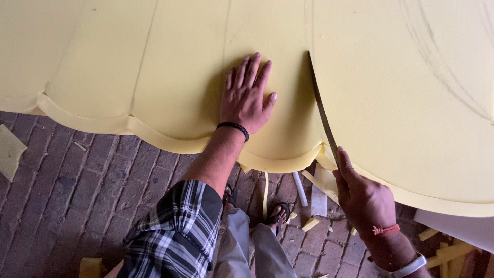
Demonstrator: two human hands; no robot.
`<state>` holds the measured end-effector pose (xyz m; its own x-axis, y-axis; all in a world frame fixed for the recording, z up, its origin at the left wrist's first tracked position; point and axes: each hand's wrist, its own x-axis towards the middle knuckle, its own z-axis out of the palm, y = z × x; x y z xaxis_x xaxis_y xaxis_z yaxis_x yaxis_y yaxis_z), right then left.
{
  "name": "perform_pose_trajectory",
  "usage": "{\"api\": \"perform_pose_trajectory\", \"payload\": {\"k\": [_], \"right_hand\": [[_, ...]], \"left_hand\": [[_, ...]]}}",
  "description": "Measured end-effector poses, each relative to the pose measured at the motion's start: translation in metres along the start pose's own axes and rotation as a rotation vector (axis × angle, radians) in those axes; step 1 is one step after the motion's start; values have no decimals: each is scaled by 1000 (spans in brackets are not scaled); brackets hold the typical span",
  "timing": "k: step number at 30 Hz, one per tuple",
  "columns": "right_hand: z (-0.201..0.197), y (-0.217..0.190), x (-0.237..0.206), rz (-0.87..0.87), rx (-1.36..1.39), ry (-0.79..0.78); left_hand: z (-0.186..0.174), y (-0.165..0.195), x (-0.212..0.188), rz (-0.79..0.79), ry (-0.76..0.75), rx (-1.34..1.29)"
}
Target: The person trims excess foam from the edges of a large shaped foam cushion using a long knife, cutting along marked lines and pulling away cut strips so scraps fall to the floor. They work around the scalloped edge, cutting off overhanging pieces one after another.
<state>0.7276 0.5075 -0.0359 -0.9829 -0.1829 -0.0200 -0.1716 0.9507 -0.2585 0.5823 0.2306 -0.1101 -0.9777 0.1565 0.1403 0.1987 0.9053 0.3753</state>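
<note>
A large pale yellow foam sheet point(170, 62) fills the upper view, its near edge cut in scallops. My left hand point(247, 95) lies flat on the foam with fingers spread, a black band on the wrist. My right hand point(363, 198) grips the handle of a long thin knife point(321, 108). The blade runs up into a curved cut in the foam to the right of my left hand. A red thread and a white band circle my right wrist.
Below the foam is a brick floor point(77, 185) strewn with foam offcuts point(309, 224) and strips point(447, 252). A flat foam scrap point(9, 152) lies at the left. My sandalled feet point(278, 213) stand under the foam's edge.
</note>
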Motion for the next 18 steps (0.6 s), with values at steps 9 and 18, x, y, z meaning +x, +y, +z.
{"api": "perform_pose_trajectory", "payload": {"k": [9, 18], "right_hand": [[6, 8, -32, 25, 7, 16], [8, 14, -67, 65, -3, -22]], "left_hand": [[-1, 3, -1, 3, -5, 25], [0, 6, -4, 4, 1, 31]]}}
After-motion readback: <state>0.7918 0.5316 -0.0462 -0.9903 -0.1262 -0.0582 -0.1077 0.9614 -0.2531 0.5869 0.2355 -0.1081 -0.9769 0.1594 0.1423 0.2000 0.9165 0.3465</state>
